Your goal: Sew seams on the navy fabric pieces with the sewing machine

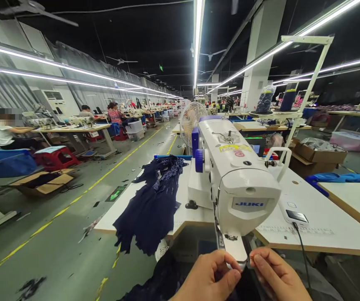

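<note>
A white Juki sewing machine stands on a white table right in front of me. My left hand is at the bottom of the view, fingers curled in a pinch just under the machine's head by the needle area. My right hand is beside it, fingers also pinched against the lower end of the head. What either hand holds is too small to make out. Dark navy fabric lies heaped on the table's left side and hangs over its edge.
A fan stands behind the machine. A small white control box with a cable lies on the table at right. Cardboard boxes sit at back right. A yellow-lined aisle runs at left, with other workers seated at sewing tables.
</note>
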### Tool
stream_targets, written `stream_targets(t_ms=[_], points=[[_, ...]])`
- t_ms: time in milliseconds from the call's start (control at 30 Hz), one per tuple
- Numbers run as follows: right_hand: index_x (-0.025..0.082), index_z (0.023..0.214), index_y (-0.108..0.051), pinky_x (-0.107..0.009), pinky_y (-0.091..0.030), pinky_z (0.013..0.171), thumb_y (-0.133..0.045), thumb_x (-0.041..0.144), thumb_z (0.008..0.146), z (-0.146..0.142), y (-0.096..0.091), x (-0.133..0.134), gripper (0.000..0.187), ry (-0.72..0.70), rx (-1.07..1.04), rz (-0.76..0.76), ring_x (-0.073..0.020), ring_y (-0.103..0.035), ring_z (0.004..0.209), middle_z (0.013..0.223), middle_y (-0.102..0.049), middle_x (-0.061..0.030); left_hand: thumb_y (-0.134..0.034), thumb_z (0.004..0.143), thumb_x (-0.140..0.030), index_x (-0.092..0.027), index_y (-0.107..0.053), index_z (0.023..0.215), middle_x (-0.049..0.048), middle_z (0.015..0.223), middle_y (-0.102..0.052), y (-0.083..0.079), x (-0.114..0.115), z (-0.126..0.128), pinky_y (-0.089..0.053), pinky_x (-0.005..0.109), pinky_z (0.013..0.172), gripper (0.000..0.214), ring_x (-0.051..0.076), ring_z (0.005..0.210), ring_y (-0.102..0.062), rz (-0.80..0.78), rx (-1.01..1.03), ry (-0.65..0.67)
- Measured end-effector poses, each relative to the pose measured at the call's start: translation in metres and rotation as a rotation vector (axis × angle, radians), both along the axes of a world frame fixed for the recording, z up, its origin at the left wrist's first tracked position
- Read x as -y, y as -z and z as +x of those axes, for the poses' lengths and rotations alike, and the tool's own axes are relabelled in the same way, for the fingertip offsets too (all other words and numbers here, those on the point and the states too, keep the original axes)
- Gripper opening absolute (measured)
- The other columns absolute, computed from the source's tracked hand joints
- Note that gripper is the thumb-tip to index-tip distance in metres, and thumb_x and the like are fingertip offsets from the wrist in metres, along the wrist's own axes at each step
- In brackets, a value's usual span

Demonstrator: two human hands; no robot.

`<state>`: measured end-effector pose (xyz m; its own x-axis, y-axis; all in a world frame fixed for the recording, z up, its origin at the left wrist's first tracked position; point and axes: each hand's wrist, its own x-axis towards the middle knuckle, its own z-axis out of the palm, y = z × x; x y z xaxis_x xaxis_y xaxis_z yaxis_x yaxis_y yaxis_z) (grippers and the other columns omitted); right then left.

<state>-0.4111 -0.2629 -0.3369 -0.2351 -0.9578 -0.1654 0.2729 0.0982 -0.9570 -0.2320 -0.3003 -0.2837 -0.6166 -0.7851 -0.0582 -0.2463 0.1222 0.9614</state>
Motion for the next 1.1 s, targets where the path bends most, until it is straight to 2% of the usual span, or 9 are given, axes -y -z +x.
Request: stream_targets(t_ms=[100,167,300,400,533,733,833,933,1100], points=[[0.021,0.077,-0.065,-0.016,-0.034,0.042,-0.064,0.058,0.073,0.004,-0.004,-0.002,0.038,-0.028,-0.073,-0.054,-0.0067,-0.04,0.047,0.057,-0.05,0.0033,-0.054,0.083,-0.054,-0.012,-0.062,0.092,-0.004,0.057,-0.042,-0.006,-0.001,-0.005,-0.026,0.022,0.051,0.044,0.008,0.053,-0.035,-0.027,0.02,-0.054],[0.022,0.076,-0.066,-0.016,-0.041,0.048,-0.064,0.052,0.076,0.004,-0.005,-0.003,0.03,-0.017,-0.192,-0.159,-0.009,-0.05,0.054,0.062,-0.056,0.0018,-0.054,0.084,-0.052,-0.013,-0.062,0.092,-0.0041,0.058,-0.042,-0.008,-0.002,-0.007,-0.027,0.022,0.052,0.041,0.008,0.054,-0.036,-0.028,0.026,-0.07],[0.03,0.086,-0.07,-0.015,-0.051,0.063,-0.063,0.031,0.081,-0.002,-0.003,-0.002,0.008,0.017,-0.644,-0.59,-0.0124,-0.065,0.072,0.082,-0.067,0.0003,-0.055,0.085,-0.05,-0.013,-0.062,0.094,-0.0012,0.067,-0.049,-0.006,-0.003,-0.009,-0.029,0.021,0.053,0.039,0.009,0.058,-0.04,0.075,-0.074,-0.048],[0.033,0.101,-0.07,-0.015,-0.053,0.065,-0.061,0.025,0.083,-0.006,0.002,-0.001,0.021,0.072,-0.94,-0.781,-0.0119,-0.067,0.074,0.086,-0.068,-0.0003,-0.058,0.083,-0.049,-0.011,-0.062,0.093,-0.0004,0.069,-0.05,-0.004,-0.002,-0.008,-0.03,0.021,0.054,0.039,0.008,0.059,-0.039,0.152,-0.122,-0.047],[0.032,0.098,-0.071,-0.016,-0.054,0.066,-0.063,0.03,0.083,-0.004,0.004,-0.001,0.017,0.109,-0.961,-0.739,-0.0128,-0.068,0.073,0.085,-0.069,-0.0008,-0.056,0.085,-0.048,-0.012,-0.062,0.093,-0.0022,0.065,-0.046,-0.002,-0.003,-0.004,-0.028,0.022,0.054,0.038,0.008,0.059,-0.036,0.107,-0.057,-0.058],[0.028,0.087,-0.072,-0.019,-0.055,0.065,-0.065,0.032,0.08,0.0,0.005,0.0,0.011,0.097,-0.866,-0.607,-0.0161,-0.068,0.074,0.084,-0.07,-0.0033,-0.052,0.087,-0.049,-0.015,-0.066,0.092,-0.0006,0.068,-0.053,-0.002,-0.001,-0.003,-0.028,0.023,0.056,0.037,0.01,0.06,-0.037,0.001,0.057,-0.061],[0.028,0.083,-0.07,-0.019,-0.055,0.066,-0.064,0.031,0.081,-0.004,0.006,0.002,0.008,0.062,-0.856,-0.631,-0.016,-0.068,0.072,0.081,-0.071,-0.0027,-0.052,0.086,-0.049,-0.015,-0.066,0.09,-0.0003,0.067,-0.055,-0.001,0.001,-0.004,-0.03,0.022,0.057,0.037,0.01,0.059,-0.038,-0.048,0.094,-0.08],[0.03,0.086,-0.07,-0.017,-0.054,0.065,-0.065,0.027,0.08,-0.007,0.005,0.003,0.008,0.034,-0.873,-0.68,-0.0149,-0.068,0.072,0.082,-0.071,-0.0011,-0.051,0.087,-0.049,-0.016,-0.067,0.09,-0.0004,0.066,-0.055,0.001,0.001,-0.004,-0.032,0.022,0.057,0.036,0.01,0.057,-0.038,-0.069,0.124,-0.084],[0.028,0.077,-0.065,-0.017,-0.054,0.066,-0.064,0.027,0.08,-0.004,0.001,-0.003,0.003,0.01,-0.773,-0.626,-0.0149,-0.068,0.076,0.084,-0.071,-0.0017,-0.051,0.087,-0.047,-0.017,-0.07,0.09,0.0002,0.067,-0.056,0.002,-0.003,-0.007,-0.032,0.022,0.056,0.035,0.01,0.057,-0.039,-0.078,0.139,-0.037]])
